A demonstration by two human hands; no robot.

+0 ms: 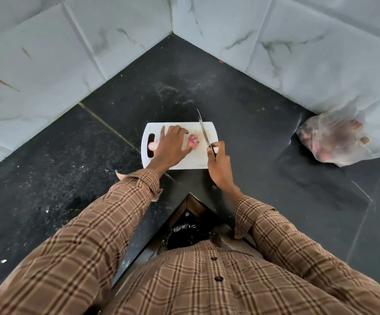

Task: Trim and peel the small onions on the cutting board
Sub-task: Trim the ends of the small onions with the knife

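A knife [203, 130] is gripped in the right hand [219, 164], its blade angled over a white cutting board [184, 161]. The left hand [173, 144] is laid flat, fingers spread, beside a small onion [193, 140] on the board. A plastic bag [334, 139] is seen against the tiled wall.

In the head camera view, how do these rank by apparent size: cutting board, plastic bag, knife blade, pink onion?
1-2. cutting board and plastic bag: look alike, unranked
3. knife blade
4. pink onion
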